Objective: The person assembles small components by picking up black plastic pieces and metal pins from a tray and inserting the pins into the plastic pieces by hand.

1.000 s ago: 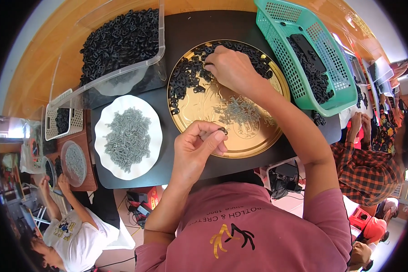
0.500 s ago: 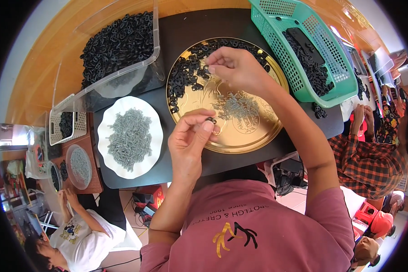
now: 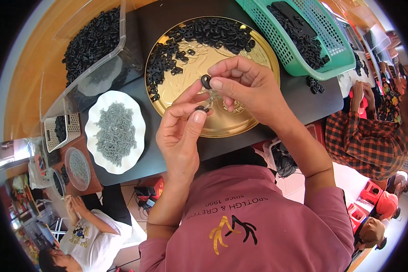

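Observation:
My left hand point(image 3: 179, 136) pinches a small black plastic piece point(image 3: 202, 109) between thumb and fingertips, over the near part of a round gold tray point(image 3: 270, 59). Just above it, my right hand point(image 3: 251, 88) grips a black oval plastic piece with a hole point(image 3: 206, 81) between thumb and index finger. The two pieces are close but apart. Many loose black plastic pieces point(image 3: 217, 34) lie along the tray's far and left sides. Small grey rod-like pieces on the tray are mostly hidden behind my hands.
Left of the tray stands a white wavy-rimmed plate point(image 3: 91, 152) of grey rod-like pieces. Behind it is a clear bin point(image 3: 122, 31) heaped with black pieces. A green basket point(image 3: 294, 63) stands at the right. Co-workers sit on both sides.
My right hand has come back from the tray's far side to my left hand, carrying a black oval piece. The left hand keeps its pinch. The whole view has shifted slightly.

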### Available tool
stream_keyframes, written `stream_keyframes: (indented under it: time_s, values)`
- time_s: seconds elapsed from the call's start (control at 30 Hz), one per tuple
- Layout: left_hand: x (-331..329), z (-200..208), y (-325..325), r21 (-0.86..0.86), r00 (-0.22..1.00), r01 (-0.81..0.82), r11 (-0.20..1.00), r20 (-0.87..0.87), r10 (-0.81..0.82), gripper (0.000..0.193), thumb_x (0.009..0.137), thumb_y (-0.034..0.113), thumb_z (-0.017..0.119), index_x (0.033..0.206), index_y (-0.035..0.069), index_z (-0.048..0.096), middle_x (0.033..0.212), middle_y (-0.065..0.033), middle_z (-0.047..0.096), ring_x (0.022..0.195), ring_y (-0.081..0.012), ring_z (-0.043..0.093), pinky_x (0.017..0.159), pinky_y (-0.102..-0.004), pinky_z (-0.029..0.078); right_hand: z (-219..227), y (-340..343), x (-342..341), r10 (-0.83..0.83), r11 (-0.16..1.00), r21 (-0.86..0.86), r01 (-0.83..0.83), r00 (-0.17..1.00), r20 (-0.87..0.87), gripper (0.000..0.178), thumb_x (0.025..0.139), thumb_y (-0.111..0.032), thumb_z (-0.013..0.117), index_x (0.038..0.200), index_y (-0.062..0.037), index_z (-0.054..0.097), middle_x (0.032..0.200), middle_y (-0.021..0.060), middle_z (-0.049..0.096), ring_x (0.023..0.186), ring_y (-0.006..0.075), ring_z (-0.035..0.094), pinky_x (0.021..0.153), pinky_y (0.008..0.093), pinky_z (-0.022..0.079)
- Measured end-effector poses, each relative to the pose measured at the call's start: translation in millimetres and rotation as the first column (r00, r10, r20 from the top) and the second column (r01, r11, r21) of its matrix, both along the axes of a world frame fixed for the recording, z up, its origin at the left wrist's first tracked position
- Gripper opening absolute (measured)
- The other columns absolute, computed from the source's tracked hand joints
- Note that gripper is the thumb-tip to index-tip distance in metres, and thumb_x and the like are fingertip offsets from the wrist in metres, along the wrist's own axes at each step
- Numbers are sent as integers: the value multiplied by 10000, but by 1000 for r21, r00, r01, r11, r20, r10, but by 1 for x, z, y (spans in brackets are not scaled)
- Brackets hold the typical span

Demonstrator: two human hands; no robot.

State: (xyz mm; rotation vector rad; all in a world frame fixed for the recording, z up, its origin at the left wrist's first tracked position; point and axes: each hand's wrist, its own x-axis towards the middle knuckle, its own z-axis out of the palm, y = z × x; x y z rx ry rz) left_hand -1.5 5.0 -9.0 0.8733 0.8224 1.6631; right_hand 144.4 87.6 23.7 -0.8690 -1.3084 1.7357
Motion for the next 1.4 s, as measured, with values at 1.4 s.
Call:
stream_keyframes:
  time_s: [1.4]
  values:
    - [9,-12,-4,59,973,-68,996,-218,79,108,886,-7,603,993,-2,588,1203,-165,572,1083,-210,574,925,-308,460,-3,-9,14,105,992,-76,-97,989,103,309,913,-130,618,1167,46,612,820,41,649,688,81,590,655,217,502]
